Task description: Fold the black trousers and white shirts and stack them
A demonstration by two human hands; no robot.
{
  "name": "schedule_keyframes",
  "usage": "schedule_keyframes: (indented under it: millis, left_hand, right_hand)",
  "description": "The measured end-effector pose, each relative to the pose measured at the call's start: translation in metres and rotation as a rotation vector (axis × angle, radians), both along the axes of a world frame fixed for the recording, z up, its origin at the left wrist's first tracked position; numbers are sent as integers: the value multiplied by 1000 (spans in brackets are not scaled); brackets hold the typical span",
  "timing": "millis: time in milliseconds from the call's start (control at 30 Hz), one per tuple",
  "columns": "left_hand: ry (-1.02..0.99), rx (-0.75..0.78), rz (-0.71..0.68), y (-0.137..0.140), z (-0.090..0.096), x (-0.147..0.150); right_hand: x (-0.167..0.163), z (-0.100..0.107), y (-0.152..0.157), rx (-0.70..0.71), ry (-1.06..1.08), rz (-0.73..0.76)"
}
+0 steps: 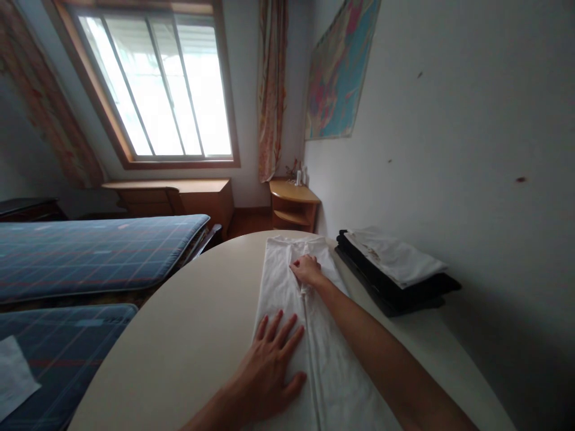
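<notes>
A white garment (278, 287) lies in a long folded strip on the round cream table (197, 311), a seam or fold edge running down its middle. Whether it is a shirt or trousers, I cannot tell. Flat on its left half, with fingers spread, rests my left hand (272, 365). My right hand (308, 269) reaches farther out, its fingers pinched on the cloth near the garment's far end. The right forearm crosses over the garment's right side and hides part of it.
Folded dark and white clothes (395, 269) are stacked on the table's right side by the wall. Left of the table are blue plaid mattresses (103, 257), with a white cloth (15, 377) on the nearer one. A corner shelf (294, 194) stands beyond the table.
</notes>
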State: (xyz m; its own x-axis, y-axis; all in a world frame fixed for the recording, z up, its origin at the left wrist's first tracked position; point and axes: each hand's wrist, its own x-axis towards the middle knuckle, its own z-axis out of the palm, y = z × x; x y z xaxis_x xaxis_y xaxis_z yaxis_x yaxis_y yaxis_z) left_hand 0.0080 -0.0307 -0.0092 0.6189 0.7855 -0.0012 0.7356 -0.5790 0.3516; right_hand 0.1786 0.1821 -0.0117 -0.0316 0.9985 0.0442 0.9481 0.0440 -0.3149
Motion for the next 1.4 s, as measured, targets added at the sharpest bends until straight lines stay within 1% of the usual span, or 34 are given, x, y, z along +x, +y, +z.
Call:
schedule_keyframes:
  millis: [267,433,533,633,700,800,867,967,1067,1167,1400]
  left_hand:
    - [9,-1,2,0,-1,1]
    - [17,-18,3,0,4,1]
    - [8,14,4,-1,5,1]
    - [-5,73,22,0,1,-1]
    - [-13,126,81,4,-5,-3]
    - [-23,227,244,13,-18,-8]
    - [-19,256,332,20,-25,-10]
    - [-6,215,375,24,-30,-12]
    - [9,163,390,23,-28,-11]
    - [18,148,403,20,-25,-10]
    - [41,97,410,19,-20,-9]
  right_hand:
    - [-3,8,2,-25,-22,-10]
    - [-8,11,-1,6,-41,17]
    - [-11,10,-2,23,-37,54]
    - [-10,10,-1,27,-23,90]
    - [-8,10,1,20,-5,101]
    - [-4,9,3,13,48,91]
    - [-2,9,4,8,99,75]
    - [-1,6,5,-4,183,61]
    - [-1,4,6,-14,254,64]
    - [0,1,7,-17,303,74]
    - [-1,2,3,-17,304,73]
